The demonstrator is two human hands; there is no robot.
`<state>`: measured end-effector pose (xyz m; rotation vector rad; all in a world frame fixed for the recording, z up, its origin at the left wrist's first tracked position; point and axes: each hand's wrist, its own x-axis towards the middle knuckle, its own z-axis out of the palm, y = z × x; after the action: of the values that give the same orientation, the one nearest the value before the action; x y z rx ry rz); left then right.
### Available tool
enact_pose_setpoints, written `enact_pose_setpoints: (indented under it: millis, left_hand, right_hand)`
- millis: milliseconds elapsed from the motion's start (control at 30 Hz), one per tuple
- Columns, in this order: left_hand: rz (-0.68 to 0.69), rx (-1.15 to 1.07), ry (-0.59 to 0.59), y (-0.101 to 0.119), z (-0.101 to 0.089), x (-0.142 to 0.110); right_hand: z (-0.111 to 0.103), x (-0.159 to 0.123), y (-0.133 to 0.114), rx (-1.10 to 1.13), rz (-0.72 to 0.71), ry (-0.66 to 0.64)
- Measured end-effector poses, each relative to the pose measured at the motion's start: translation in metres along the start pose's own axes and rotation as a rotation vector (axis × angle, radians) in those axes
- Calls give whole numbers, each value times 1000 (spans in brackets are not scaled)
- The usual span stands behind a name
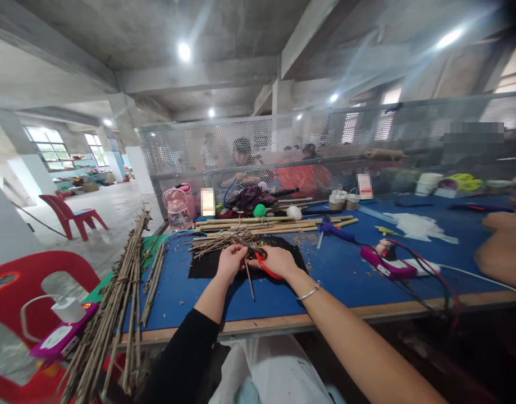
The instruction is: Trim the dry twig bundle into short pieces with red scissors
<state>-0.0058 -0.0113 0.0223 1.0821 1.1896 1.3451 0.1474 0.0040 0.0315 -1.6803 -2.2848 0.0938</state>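
The right hand is wrapped around the red-handled cutters, palm down, with the blades leaning in toward the other grip; whether those blades are parted or together cannot be told at this size. The left hand has thumb and forefinger brought together in a pinch, it seems on the upper end of a thin stick, whose lower end slants down toward the near edge of the table, between the two hands. Under both grips lies a black cloth, and just beyond the left hand, a heap of twigs lies on and past it. Small chips are strewn to the right of the grip, so some cutting looks done, and the heap, of shorter pieces, may be part of its result. Well to the left of the grip, a bundle of long sticks leans over the table's edge, apparently uncut, with a few shorter sticks nearer the hands. Beyond the grip lie pale canes, whole by their look. The work therefore seems partway along, with this one stick in hand and much material left
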Motion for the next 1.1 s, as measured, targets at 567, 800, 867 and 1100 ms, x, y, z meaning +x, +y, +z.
enact_pose_setpoints:
  millis: [567,800,867,1100]
  left_hand:
    - [10,26,-50,-1,0,-1]
    - [-17,63,-15,-3,1,0]
    - [-16,77,-5,-3,1,0]
    - [-4,123,33,-4,0,0]
  right_hand:
    - [-3,-3,-3,15,5,-22]
    - [-5,-2,-6,-1,13,-76]
    - [-5,-1,-5,-4,18,-90]
    - [-5,0,-2,6,16,-112]
